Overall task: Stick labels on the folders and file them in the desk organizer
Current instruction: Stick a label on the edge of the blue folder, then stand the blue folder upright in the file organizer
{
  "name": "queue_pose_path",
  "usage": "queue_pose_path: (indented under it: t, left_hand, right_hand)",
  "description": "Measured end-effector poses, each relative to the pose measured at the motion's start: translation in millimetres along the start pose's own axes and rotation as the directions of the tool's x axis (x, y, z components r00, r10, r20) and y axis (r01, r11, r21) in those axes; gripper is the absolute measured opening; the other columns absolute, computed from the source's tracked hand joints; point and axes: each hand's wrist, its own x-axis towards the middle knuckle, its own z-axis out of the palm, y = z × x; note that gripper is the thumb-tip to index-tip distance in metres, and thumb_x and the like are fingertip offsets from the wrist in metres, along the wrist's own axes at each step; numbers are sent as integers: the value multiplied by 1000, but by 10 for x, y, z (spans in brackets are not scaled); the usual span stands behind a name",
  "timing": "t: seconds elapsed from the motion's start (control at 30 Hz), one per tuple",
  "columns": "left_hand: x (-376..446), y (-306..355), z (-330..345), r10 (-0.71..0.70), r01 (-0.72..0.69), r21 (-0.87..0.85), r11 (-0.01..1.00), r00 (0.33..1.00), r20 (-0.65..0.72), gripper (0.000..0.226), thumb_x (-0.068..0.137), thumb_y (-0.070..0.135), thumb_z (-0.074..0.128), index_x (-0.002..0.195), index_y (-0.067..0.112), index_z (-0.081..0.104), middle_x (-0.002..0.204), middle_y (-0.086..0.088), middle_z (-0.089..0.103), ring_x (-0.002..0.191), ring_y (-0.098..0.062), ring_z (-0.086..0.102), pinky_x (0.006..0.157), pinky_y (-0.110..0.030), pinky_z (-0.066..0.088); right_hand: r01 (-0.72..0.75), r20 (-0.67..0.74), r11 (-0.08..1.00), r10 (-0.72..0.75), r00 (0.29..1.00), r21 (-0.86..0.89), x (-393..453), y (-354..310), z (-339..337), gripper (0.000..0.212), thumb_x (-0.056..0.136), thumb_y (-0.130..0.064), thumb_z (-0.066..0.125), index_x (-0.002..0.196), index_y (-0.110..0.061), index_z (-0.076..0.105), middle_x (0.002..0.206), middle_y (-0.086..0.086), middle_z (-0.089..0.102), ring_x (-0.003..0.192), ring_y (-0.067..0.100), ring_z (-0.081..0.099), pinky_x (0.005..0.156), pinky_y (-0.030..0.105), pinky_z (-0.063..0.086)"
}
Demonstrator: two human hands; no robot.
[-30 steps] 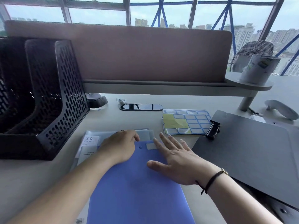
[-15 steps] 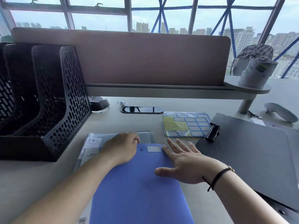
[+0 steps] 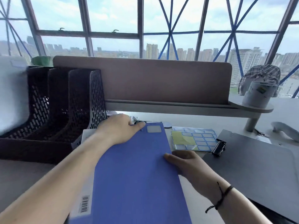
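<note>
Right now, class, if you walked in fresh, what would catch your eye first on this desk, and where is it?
The big blue folder at centre, gripped by the left hand near its top and the right hand at its right edge. Left of it stands the black mesh organizer; to the right lies a label sheet.

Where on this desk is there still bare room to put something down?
Bare desk shows at near left, between the black organizer and the left forearm. A thinner strip lies under the partition, behind the label sheet. The middle is crowded: the blue folder held by both hands, labels, binder clip and grey board sit close together.
</note>
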Motion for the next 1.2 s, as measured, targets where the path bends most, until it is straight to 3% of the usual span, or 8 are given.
queue_pose_path:
  t: [0.23,0.33,0.47,0.57,0.67,0.73,1.0,1.2]
  left_hand:
    - [-245,-374,-540,-28,-2,-217,976,991,-134,44,86,68,51,81,26,63,79,8,63,67,-13,59,60,-30,48]
    - [-472,-646,-638,-23,-10,-159,987,978,-210,37,83,71,48,105,43,59,106,12,64,98,-16,61,86,-39,51]
    - [-892,-962,-711,-110,-1,-297,955,927,-359,73,87,54,61,150,35,27,152,3,33,141,-17,30,114,-35,27]
    - [-1186,-1155,-741,-352,139,-641,754,910,-216,89,86,47,68,156,31,15,152,6,37,137,-16,41,112,-37,35]
    - [-1407,-1354,-818,-374,217,-896,387,925,63,46,93,31,66,135,12,57,111,-2,75,99,-21,72,83,-39,55]
    - [-1531,-1466,-902,-333,234,-925,298,934,129,22,96,20,61,112,9,73,103,-9,76,94,-27,74,80,-39,54]
    - [-1730,-2210,-1254,-454,344,-854,391,879,146,15,93,16,66,106,11,71,98,-10,77,79,-26,66,75,-37,49]
    - [-1604,-2641,-1678,-617,204,-847,491,768,-173,10,94,11,65,103,15,64,96,-10,75,74,-27,69,66,-40,57]
  right_hand:
    - [1,81,947,-29,996,320,-198,-352,500,19,95,-4,58,107,0,73,107,18,74,98,35,72,85,45,59]
    - [53,62,945,-77,995,322,-218,-531,610,19,95,-4,58,105,-2,74,106,17,75,96,35,72,82,44,60]
    - [73,56,930,-100,993,359,-176,-700,715,20,94,-5,59,107,1,73,108,20,73,98,38,71,83,47,59]
    - [65,77,921,-102,992,383,-87,-788,863,23,95,-7,58,112,3,71,111,22,72,102,41,69,86,49,58]
    - [102,62,916,-136,989,389,49,-903,1077,22,96,-6,57,111,4,69,109,21,73,99,39,71,80,44,59]
    - [134,44,921,-161,986,366,176,-993,1227,21,96,-5,58,110,3,70,107,20,74,96,37,72,80,44,59]
    - [214,88,955,-236,968,204,720,-1426,1998,14,91,-4,66,102,-4,74,96,14,77,87,34,75,80,48,61]
    - [432,107,895,-422,900,-110,1214,-1853,2849,46,84,-14,72,126,-21,53,105,-2,70,83,14,68,67,30,59]
